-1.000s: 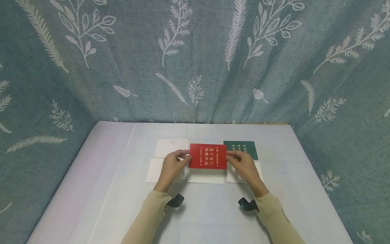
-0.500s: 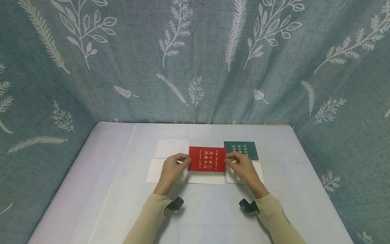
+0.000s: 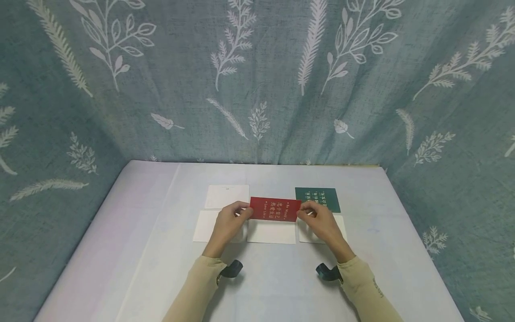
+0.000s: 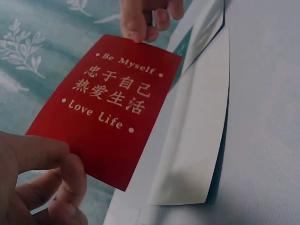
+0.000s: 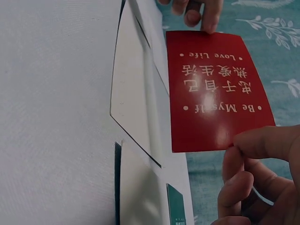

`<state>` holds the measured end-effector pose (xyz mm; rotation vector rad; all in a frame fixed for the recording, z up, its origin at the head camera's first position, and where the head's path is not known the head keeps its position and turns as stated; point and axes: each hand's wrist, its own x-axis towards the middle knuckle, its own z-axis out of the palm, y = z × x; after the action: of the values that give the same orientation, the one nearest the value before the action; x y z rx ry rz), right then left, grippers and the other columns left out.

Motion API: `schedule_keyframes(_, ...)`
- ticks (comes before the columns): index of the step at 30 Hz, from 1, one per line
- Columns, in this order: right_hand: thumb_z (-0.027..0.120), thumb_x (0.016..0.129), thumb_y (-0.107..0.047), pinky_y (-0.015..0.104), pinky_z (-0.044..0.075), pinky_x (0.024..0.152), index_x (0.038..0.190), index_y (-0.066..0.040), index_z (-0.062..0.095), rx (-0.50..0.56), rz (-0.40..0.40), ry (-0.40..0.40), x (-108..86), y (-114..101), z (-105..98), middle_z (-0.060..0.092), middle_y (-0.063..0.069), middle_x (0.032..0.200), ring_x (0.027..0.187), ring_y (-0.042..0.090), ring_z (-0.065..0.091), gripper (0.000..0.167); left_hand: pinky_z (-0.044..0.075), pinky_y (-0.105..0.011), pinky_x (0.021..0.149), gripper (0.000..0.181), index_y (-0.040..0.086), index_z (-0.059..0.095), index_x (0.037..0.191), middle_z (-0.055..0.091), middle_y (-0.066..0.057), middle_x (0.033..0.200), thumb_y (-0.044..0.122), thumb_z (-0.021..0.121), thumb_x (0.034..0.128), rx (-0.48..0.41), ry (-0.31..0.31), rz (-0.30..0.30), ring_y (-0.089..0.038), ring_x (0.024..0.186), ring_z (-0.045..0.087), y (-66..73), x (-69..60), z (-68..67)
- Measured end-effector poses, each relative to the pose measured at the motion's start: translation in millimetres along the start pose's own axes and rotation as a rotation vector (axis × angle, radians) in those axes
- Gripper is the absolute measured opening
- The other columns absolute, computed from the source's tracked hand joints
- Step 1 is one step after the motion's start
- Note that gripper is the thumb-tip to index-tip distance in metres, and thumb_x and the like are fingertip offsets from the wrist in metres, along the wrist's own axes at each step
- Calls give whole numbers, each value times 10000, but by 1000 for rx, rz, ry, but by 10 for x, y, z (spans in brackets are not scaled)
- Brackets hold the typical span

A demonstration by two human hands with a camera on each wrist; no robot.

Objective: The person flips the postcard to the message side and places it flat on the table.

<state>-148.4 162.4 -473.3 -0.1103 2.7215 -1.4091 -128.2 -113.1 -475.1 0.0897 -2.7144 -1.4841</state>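
Tilt has changed: the red card [image 3: 275, 209] looks flatter than one second ago, yet you keep it above the table [image 3: 273, 281], so it is not laid down. Your left hand [image 3: 228, 220] pinches its left edge; your right hand [image 3: 320, 220] pinches the right edge, near the green card [image 3: 322, 198].

Red card [image 5: 218, 89] in both hands [image 5: 267, 174] [image 5: 211, 14], white cards [image 5: 129, 75] near.

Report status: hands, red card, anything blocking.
Left hand, right hand pinch red card at opposite ends. Red card held above table. No blockage seen; green card, white card lying nearby.
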Motion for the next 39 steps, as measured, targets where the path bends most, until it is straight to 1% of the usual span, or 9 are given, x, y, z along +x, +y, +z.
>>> schedule_keyframes(3,711,937,-222,328,462,668,1073,-99,694,8,-4,0,-8,4,1,681,33,973,824,196,583,184,458,-332,701,294,82,732,1142,711,-8,868,299,659,957,-18,-19,-10,-183,802,602,7,2,0)
schedule_keyframes(9,700,946,-216,307,483,654,1091,-77,687,41,-27,-10,-17,17,9,713,33,937,791,177,652,201,462,-351,769,262,91,732,1118,728,17,888,289,654,965,-44,-29,-25,-176,834,603,4,-18,-6)
schedule_keyframes(14,693,962,-197,274,467,584,1126,-75,700,83,-72,-23,-21,39,-7,743,48,959,818,219,689,205,458,-349,757,253,108,739,1123,730,-6,1003,290,665,964,-73,-26,-28,-178,844,596,-3,-34,-14)
schedule_keyframes(20,634,1010,-167,302,509,690,1153,-97,715,132,-133,-33,-21,75,-23,757,38,1031,870,226,702,179,472,-349,799,241,176,744,1161,706,-3,1124,296,662,969,-127,-50,-65,-180,911,619,-30,-40,-21)
schedule_keyframes(24,634,1012,-163,307,508,693,1166,-114,719,132,-158,-7,-15,98,-20,748,74,1056,865,221,700,183,469,-354,814,234,194,742,1180,699,9,1143,278,648,983,-164,-63,-76,-185,933,619,-35,-50,-39)
schedule_keyframes(27,636,1010,-160,305,490,696,1164,-115,725,140,-170,9,-7,104,-20,741,99,1042,856,243,691,184,474,-360,828,226,204,744,1182,696,11,1167,266,638,992,-193,-66,-76,-189,955,617,-35,-59,-51)
schedule_keyframes(30,637,1008,-168,324,483,726,1148,-121,735,152,-179,20,-2,103,-26,734,82,1019,849,246,674,177,488,-362,849,228,206,745,1182,690,18,1206,266,627,996,-207,-62,-72,-186,982,620,-35,-62,-56)
schedule_keyframes(36,640,1004,-222,361,510,770,1125,-160,747,149,-166,29,6,111,-22,729,3,1062,857,178,656,173,484,-361,863,244,208,744,1188,689,34,1232,226,601,991,-208,-39,-62,-186,990,617,-29,-63,-58)
schedule_keyframes(39,657,998,-257,365,518,778,1131,-163,749,141,-169,34,10,115,-14,730,5,1083,861,167,666,188,485,-368,858,246,200,740,1191,693,26,1231,230,594,995,-192,-24,-36,-186,988,621,-27,-69,-50)
